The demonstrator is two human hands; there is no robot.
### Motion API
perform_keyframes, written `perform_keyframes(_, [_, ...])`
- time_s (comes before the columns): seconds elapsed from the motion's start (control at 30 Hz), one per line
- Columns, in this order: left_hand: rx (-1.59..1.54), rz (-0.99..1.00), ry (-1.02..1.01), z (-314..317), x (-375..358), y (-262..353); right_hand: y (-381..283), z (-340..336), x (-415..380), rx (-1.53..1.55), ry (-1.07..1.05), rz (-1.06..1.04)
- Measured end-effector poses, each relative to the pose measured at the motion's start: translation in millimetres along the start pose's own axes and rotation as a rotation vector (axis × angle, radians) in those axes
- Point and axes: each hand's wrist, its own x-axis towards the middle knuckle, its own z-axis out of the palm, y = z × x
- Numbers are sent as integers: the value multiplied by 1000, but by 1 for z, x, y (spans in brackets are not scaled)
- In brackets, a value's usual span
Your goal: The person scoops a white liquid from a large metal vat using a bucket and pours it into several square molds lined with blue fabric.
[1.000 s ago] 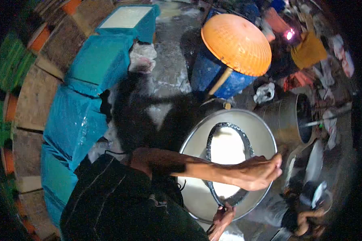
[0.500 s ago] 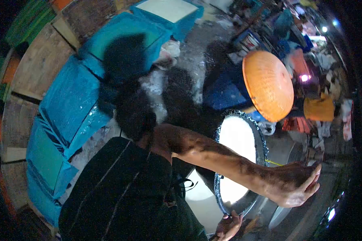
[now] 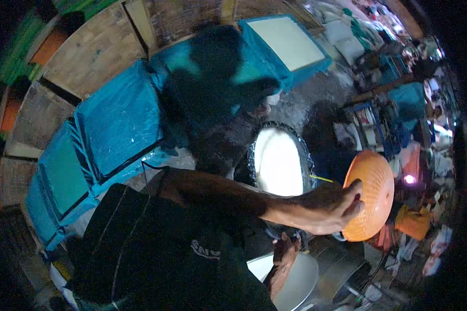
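My left hand [image 3: 342, 207] reaches out to the right, its bent fingers around the near rim of an orange domed plastic basket [image 3: 373, 197]. A thin yellow strip [image 3: 321, 178] shows between that wrist and an oval tub with a dark, crinkled rim [image 3: 310, 155]. Bright white contents [image 3: 277, 160] fill the tub. My forearm covers part of its lower end. Below the forearm, my right hand [image 3: 284, 251] has its fingers curled up at the tub's lower end; the exact contact is partly hidden. Under my right arm stands a round pale pan [image 3: 308, 274].
Blue plastic-lined trays [image 3: 122, 122] curve along the left and top, one holding a white sheet-like surface [image 3: 288, 41]. Woven brown panels [image 3: 96, 59] stand behind them. At the right are an orange bag [image 3: 413, 222], a cluttered shelf [image 3: 367, 122] and a dark drum [image 3: 342, 264].
My left hand has gone from beyond the tub to the orange basket's rim. The view has turned, and the tub sits farther from the basket. My right hand stays at the tub's lower end.
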Motion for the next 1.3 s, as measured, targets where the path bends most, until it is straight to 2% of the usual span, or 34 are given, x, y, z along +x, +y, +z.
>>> perform_keyframes(0.07, [-94, -217, -95, -31, 14, -10, -1, 10, 55, -130, -230, -115])
perform_keyframes(0.1, [263, 124, 56, -36, 12, -25, -4, 24, 68, -96, -238, -125])
perform_keyframes(0.13, [235, 69, 68, -40, 16, -39, -8, 37, 81, -61, -247, -134])
perform_keyframes(0.17, [199, 15, 71, -48, 22, -48, -16, 37, 86, -146, -355, -139])
perform_keyframes(0.2, [146, -164, 97, -63, 27, -44, -29, 55, 86, -431, -415, -368])
perform_keyframes(0.23, [42, -212, 176, -64, 32, -57, -39, 74, 85, -541, -438, -475])
perform_keyframes(0.3, [6, -403, 188, -81, 40, -63, -58, 112, 83, -750, -451, -707])
perform_keyframes(0.37, [41, -406, 247, -96, 44, -71, -70, 134, 85, -398, -333, -248])
perform_keyframes(0.4, [72, -398, 265, -104, 45, -75, -69, 139, 95, -344, -373, -299])
perform_keyframes(0.43, [10, -484, 295, -108, 49, -75, -73, 143, 98, -355, -380, -299])
perform_keyframes(0.5, [-17, -533, 271, -128, 54, -71, -96, 172, 67, -348, -291, -279])
perform_keyframes(0.57, [-45, -581, 246, -135, 57, -79, -110, 177, 63, -487, -306, -279])
perform_keyframes(0.63, [-12, -520, 321, -133, 57, -98, -118, 182, 61, -461, -424, -232])
perform_keyframes(0.7, [-1, -471, 352, -133, 53, -104, -125, 192, 58, -487, -453, -250])
perform_keyframes(0.77, [417, -135, 343, -132, 49, -114, -131, 202, 51, -512, -481, -269])
perform_keyframes(0.8, [417, -136, 345, -135, 51, -110, -131, 208, 45, -474, -451, -281])
perform_keyframes(0.87, [2, -498, 360, -143, 57, -103, -132, 215, 40, -436, -424, -291])
perform_keyframes(0.93, [8, -493, 378, -143, 56, -106, -132, 221, 39, -427, -407, -222])
perform_keyframes(1.1, [-1, -543, 343, -144, 55, -108, -130, 231, 38, -352, -413, -218])
perform_keyframes(1.17, [14, -451, 395, -141, 54, -115, -132, 238, 33, -356, -408, -224])
perform_keyframes(1.23, [48, -441, 421, -140, 54, -121, -140, 257, 13, -463, -358, -213])
perform_keyframes(1.3, [72, -426, 425, -143, 52, -121, -135, 263, 11, -436, -371, -232])
